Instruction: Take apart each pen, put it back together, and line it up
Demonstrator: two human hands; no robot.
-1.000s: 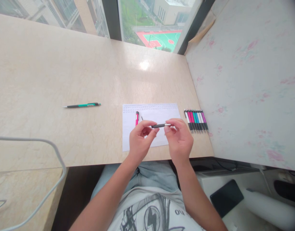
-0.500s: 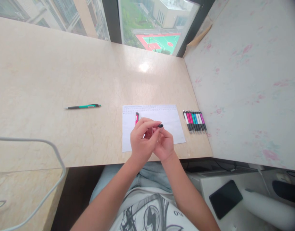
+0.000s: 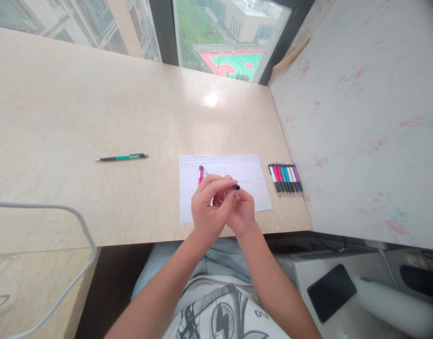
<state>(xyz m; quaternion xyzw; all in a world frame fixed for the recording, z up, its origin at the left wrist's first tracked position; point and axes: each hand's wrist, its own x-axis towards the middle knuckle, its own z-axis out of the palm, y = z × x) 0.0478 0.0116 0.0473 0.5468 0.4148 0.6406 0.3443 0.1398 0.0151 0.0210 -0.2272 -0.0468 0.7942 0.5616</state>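
Above the lower part of a white sheet of paper (image 3: 237,165), my two hands are close together. My left hand (image 3: 211,200) is in front, its thumb and fingers closed in a pinch round a small black piece (image 3: 236,187), whose rounded end pokes out. Behind it my right hand (image 3: 243,212) is curled and closed at the same piece; its fingertips are mostly hidden. What else lies between the palms cannot be made out. A pink and black pen-like object (image 3: 201,175) lies on the paper just beyond my left hand, its lower end covered.
A green and black mechanical pencil (image 3: 122,157) lies on the table (image 3: 132,202) to the left. Several coloured pens (image 3: 286,179) are lined up right of the paper, near the wall (image 3: 361,117). A grey cable (image 3: 85,226) loops over the left edge.
The small black piece has tilted and shifted slightly downward between my fingers. My left thumb and the right fingers behind it have moved a little; everything on the table stays put.
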